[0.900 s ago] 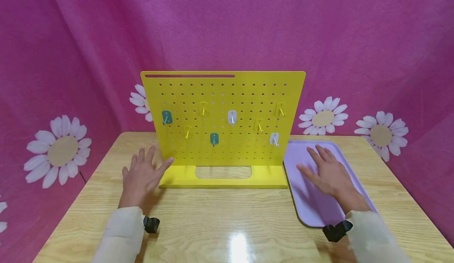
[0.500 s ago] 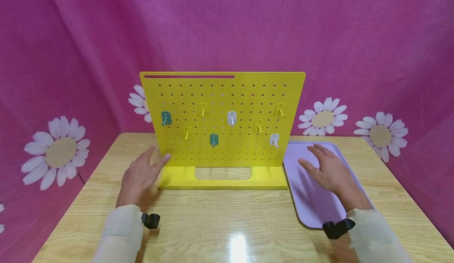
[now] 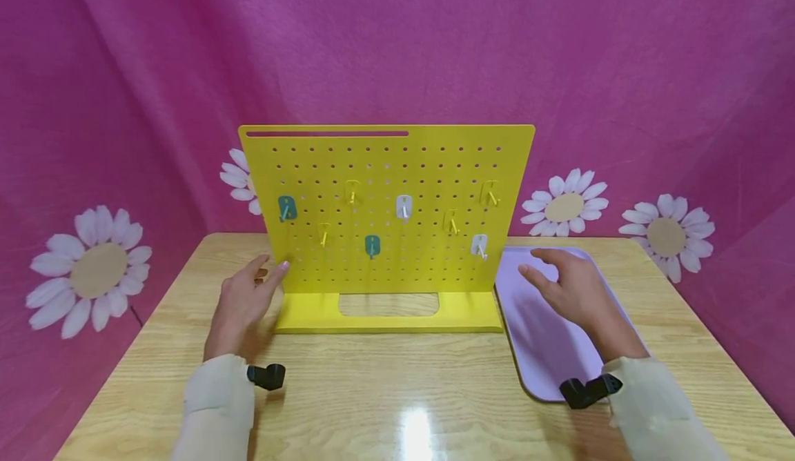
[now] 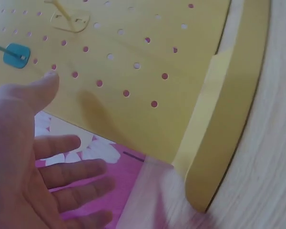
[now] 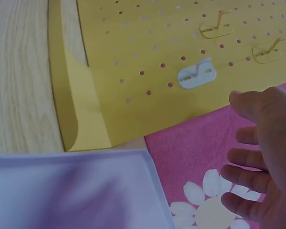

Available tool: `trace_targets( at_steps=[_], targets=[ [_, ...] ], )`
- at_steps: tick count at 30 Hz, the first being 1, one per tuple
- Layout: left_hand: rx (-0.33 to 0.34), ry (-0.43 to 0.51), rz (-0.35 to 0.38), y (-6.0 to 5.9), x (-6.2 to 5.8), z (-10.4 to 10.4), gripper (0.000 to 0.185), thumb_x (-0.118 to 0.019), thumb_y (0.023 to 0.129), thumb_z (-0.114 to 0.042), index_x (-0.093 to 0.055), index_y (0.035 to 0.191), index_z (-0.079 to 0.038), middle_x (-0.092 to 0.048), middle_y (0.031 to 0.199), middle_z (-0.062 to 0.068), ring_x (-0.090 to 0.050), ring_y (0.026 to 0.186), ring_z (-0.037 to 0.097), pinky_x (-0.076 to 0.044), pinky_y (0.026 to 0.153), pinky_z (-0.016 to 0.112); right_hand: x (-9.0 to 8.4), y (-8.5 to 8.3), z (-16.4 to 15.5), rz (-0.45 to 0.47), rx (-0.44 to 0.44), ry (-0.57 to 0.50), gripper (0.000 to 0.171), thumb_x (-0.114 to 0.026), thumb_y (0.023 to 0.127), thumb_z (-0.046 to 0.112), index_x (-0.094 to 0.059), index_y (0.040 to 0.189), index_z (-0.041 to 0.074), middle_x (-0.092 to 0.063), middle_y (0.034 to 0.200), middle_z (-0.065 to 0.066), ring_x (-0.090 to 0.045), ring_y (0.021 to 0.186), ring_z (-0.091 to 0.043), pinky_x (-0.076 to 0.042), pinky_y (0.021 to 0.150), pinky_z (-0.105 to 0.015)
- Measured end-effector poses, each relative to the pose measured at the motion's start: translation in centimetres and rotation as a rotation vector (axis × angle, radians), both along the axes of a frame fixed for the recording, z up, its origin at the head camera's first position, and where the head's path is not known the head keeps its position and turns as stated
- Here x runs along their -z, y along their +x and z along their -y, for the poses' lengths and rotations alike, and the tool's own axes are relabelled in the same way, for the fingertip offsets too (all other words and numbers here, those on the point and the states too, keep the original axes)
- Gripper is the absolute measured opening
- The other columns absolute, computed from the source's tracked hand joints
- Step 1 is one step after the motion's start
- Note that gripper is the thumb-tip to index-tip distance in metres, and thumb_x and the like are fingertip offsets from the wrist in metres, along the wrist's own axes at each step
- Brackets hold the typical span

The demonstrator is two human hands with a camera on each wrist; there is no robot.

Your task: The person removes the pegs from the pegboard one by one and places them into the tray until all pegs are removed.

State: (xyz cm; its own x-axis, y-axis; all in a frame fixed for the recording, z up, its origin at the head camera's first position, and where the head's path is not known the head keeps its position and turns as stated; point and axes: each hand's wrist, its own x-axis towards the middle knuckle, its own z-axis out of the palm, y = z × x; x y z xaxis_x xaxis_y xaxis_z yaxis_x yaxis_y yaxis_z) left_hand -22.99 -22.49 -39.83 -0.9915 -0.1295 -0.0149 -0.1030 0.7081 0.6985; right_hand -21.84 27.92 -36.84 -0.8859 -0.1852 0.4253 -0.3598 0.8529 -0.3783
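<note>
A yellow pegboard (image 3: 466, 138) stands upright on its base. It bears teal hooks (image 3: 372, 245), white hooks (image 3: 404, 206) and several yellow hooks (image 3: 453, 222). My left hand (image 3: 239, 309) is at the board's lower left edge, its thumb on the front side and its other fingers partly hidden from the head. In the left wrist view its fingers (image 4: 74, 172) are extended and hold nothing; whether the thumb touches the board I cannot tell. Over a lilac tray (image 3: 540, 364), my right hand (image 3: 580, 299) faces the board's right edge, fingers (image 5: 248, 178) loosely bent, holding nothing and apart from the board.
The wooden table (image 3: 348, 392) carries the board and, to its right, the tray. A magenta cloth (image 3: 397, 47) with white daisies (image 3: 564, 206) hangs close behind and at both sides. The board's base has a cut-out slot.
My left hand has turned and its spread fingers have come together beside the board's left edge. The right hand has also turned palm inward over the tray. The hooks keep their places.
</note>
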Motion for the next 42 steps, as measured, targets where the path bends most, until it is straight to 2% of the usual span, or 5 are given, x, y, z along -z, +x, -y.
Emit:
trace_targets(
  at_steps=[7,17,25,35,42],
  targets=[
    [-0.035,0.1,-0.083,-0.6,0.8,-0.1,0.081,-0.049,0.098,-0.062,-0.036,0.155,-0.006,-0.055,0.139,0.023,-0.052,0.127,0.04,-0.037,0.107,0.057,-0.4,-0.3,0.9,-0.077,-0.018,-0.121,0.029,-0.072,0.092,0.018,-0.072,0.111,-0.004,-0.073,0.102,-0.018,-0.068,0.089,-0.037,-0.055,0.075,-0.054],
    [-0.127,0.199,-0.15,-0.7,1.1,-0.5,0.068,-0.058,0.098,-0.052,-0.049,0.148,-0.007,-0.063,0.13,0.018,-0.055,0.124,0.036,-0.036,0.108,0.051,-1.8,-0.5,2.2,-0.079,-0.022,-0.21,0.027,-0.071,0.094,0.017,-0.074,0.114,-0.001,-0.074,0.099,-0.015,-0.069,0.084,-0.032,-0.057,0.074,-0.05],
    [-0.255,0.31,-0.207,-1.3,2.3,-1.2,0.051,-0.065,0.098,-0.039,-0.061,0.139,-0.01,-0.069,0.119,0.017,-0.058,0.118,0.031,-0.042,0.104,0.044,-2.5,-1.0,3.0,-0.041,-0.013,-0.281,0.024,-0.07,0.096,0.019,-0.075,0.111,0.001,-0.074,0.096,-0.01,-0.067,0.084,-0.023,-0.048,0.069,-0.012],
    [-0.334,0.426,-0.145,-1.7,2.4,-2.2,0.047,-0.062,0.099,-0.04,-0.06,0.141,-0.018,-0.066,0.126,0.012,-0.056,0.117,0.027,-0.043,0.104,0.041,-4.0,-1.1,3.6,0.03,0.004,-0.371,0.033,-0.066,0.099,0.031,-0.073,0.119,0.005,-0.073,0.104,-0.009,-0.061,0.091,-0.018,-0.05,0.069,-0.019],
    [-0.35,0.385,-0.181,-2.3,2.4,-2.5,0.045,-0.063,0.1,-0.037,-0.062,0.138,-0.015,-0.065,0.128,0.013,-0.052,0.123,0.029,-0.038,0.109,0.044,-5.3,-1.8,4.3,0.058,0.03,-0.43,0.039,-0.065,0.098,0.034,-0.07,0.127,0.007,-0.072,0.111,-0.01,-0.064,0.095,-0.019,-0.052,0.071,-0.022]
  ],
)
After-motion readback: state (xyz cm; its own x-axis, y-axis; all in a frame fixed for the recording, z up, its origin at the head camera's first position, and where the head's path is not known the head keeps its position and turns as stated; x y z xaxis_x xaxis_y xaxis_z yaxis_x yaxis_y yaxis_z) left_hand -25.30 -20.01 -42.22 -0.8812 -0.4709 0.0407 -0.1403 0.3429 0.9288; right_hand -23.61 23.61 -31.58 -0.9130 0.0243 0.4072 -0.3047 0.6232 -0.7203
